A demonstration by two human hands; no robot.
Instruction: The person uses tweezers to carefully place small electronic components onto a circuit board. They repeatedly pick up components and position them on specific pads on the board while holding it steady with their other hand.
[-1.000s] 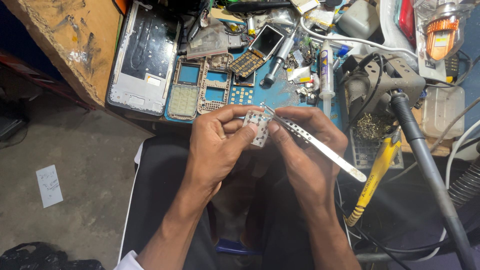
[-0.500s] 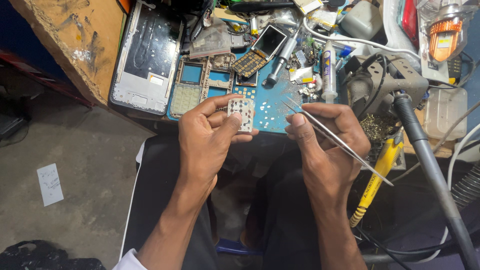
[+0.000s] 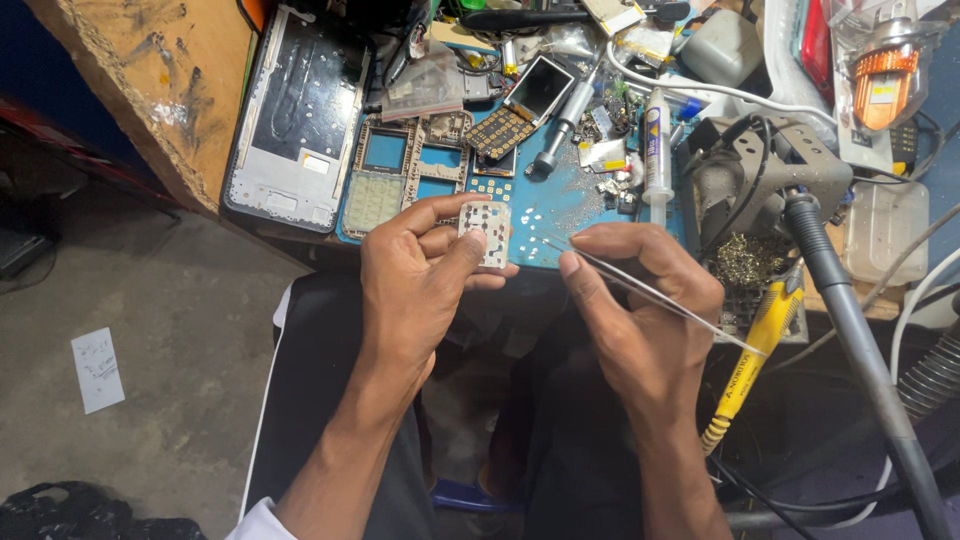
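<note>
Keypad membrane (image 3: pixel 487 232) held up at the table's (image 3: pixel 560 215) near edge, tweezers (image 3: pixel 650 295) just right of it.

The left hand (image 3: pixel 415 285) pinches the membrane, its long axis upright; right of it the right hand (image 3: pixel 645 320) is closed on the tweezers, tips aimed left at the membrane and just short of it.

Left hand (image 3: pixel 415 275) is pinching a small white keypad sheet (image 3: pixel 486 232) upright between thumb and fingers. Right hand (image 3: pixel 640 320) grips thin metal tweezers (image 3: pixel 650 295), tips pointing toward the sheet, just short of it. Both hover over the edge of a cluttered blue mat (image 3: pixel 545 205), with a yellow-handled tool (image 3: pixel 750 350) beside the right wrist.
</note>
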